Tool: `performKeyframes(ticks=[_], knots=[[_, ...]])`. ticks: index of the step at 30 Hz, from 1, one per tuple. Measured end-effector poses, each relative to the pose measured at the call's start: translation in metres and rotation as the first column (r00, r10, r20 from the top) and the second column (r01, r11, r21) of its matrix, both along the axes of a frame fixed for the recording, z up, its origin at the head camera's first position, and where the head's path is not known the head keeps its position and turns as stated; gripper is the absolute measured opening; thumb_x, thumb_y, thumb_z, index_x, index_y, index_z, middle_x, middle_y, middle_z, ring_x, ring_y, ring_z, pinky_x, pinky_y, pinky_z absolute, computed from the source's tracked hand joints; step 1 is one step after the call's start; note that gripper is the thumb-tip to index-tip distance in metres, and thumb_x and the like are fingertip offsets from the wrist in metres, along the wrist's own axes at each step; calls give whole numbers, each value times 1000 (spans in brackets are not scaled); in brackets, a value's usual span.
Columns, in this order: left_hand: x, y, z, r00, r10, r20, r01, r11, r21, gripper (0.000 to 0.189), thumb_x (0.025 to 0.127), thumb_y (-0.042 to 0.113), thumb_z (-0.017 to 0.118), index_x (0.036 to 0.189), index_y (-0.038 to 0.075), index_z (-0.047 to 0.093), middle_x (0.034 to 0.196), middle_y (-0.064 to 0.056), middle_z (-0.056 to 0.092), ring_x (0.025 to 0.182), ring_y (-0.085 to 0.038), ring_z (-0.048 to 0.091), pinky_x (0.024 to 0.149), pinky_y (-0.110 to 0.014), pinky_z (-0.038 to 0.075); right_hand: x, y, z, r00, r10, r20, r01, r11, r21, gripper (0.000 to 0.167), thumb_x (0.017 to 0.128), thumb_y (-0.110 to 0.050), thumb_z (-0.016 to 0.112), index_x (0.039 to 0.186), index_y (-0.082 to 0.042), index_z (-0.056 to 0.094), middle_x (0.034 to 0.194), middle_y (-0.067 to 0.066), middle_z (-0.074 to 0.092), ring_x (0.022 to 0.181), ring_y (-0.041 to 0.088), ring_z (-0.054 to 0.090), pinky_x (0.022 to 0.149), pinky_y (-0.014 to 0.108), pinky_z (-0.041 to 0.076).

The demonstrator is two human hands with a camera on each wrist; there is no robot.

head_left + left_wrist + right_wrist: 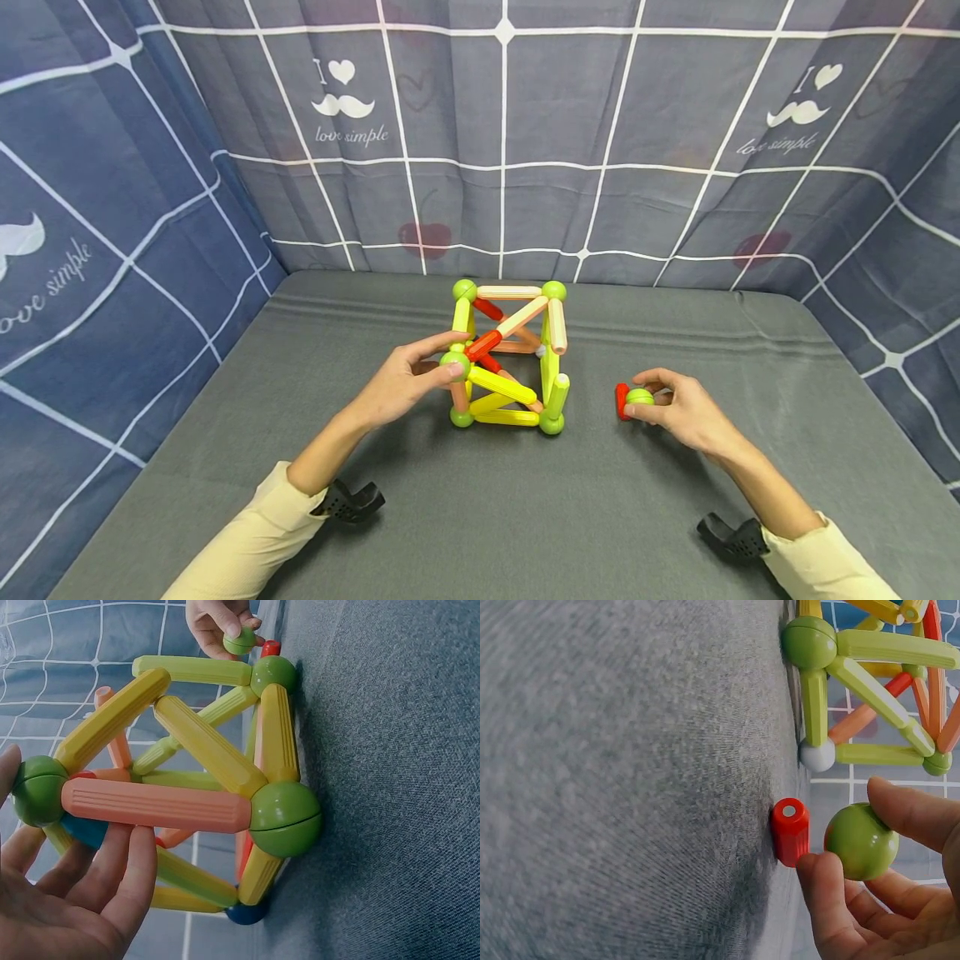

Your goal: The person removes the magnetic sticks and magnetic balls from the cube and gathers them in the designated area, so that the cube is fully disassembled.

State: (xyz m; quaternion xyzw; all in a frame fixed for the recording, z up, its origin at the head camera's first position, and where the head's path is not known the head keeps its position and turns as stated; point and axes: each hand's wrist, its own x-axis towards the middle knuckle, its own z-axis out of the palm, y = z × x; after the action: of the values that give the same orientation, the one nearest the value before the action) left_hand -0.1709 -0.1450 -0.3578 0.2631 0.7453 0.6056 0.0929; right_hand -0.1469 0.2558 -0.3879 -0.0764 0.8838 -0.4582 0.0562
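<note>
Gleaming green ball (seamed) in right hand

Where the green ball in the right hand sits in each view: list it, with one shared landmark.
Head: green ball, lower right of centre, in the right hand.
Left wrist: green ball, top centre.
Right wrist: green ball, lower right.
Shared landmark: the red rod beside it.

Green ball in right grip near red rod
</note>
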Motion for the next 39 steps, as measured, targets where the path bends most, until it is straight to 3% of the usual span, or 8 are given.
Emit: performKeyframes(ticks=[5, 9, 15, 19, 25, 39], knots=[[0, 0, 0, 1000, 3, -3, -3, 1000, -7, 50, 98, 19, 64, 144, 6, 49, 127, -13, 63, 101, -29, 68, 94, -45, 51, -3, 0, 1, 996, -17, -90, 22, 998, 53, 38, 87, -15, 77, 116, 5, 63, 99, 12, 68, 90, 22, 62, 68, 25, 51], [-1, 0, -1, 1000, -1, -8, 1, 1000, -1, 50, 98, 18, 64, 144, 5, 49, 129, -13, 62, 102, -30, 68, 92, -44, 52, -10, 0, 2, 992, -22, -124, 27, 999, 35, 38, 87, -12, 77, 117, 7, 63, 102, 15, 68, 90, 21, 62, 69, 23, 51], [-2, -1, -2, 1000, -5, -14, 5, 1000, 2, 51, 98, 17, 63, 144, 3, 48, 130, -14, 61, 102, -33, 67, 91, -43, 53, -34, 2, 1, 992, -50, -114, 51, 999, 6, 40, 86, -7, 76, 119, 10, 61, 103, 20, 67, 87, 14, 62, 68, 21, 51], [-3, 0, -2, 1000, -1, -8, 1, 1000, 4, 50, 98, 17, 63, 144, 4, 49, 129, -13, 62, 101, -36, 67, 93, -44, 51, -53, 4, -4, 993, -65, -104, 69, 997, 42, 40, 87, -6, 75, 121, 10, 61, 105, 22, 67, 91, 22, 63, 68, 21, 50], [-2, 1, -3, 1000, 7, -2, -7, 1000, 3, 51, 97, 18, 64, 144, 4, 50, 128, -13, 63, 99, -29, 69, 94, -45, 51, -72, 6, -9, 996, -67, -60, 73, 993, 98, 38, 89, -7, 71, 122, 10, 60, 112, 27, 64, 99, 33, 61, 70, 25, 49], [0, 1, -2, 1000, 11, -9, -11, 1000, 16, 49, 97, 17, 64, 143, 8, 51, 129, -13, 62, 99, -27, 69, 91, -41, 52, -80, 5, -12, 998, -46, -31, 49, 994, 102, 40, 91, -7, 69, 124, 13, 57, 114, 28, 62, 99, 33, 57, 71, 27, 48]])
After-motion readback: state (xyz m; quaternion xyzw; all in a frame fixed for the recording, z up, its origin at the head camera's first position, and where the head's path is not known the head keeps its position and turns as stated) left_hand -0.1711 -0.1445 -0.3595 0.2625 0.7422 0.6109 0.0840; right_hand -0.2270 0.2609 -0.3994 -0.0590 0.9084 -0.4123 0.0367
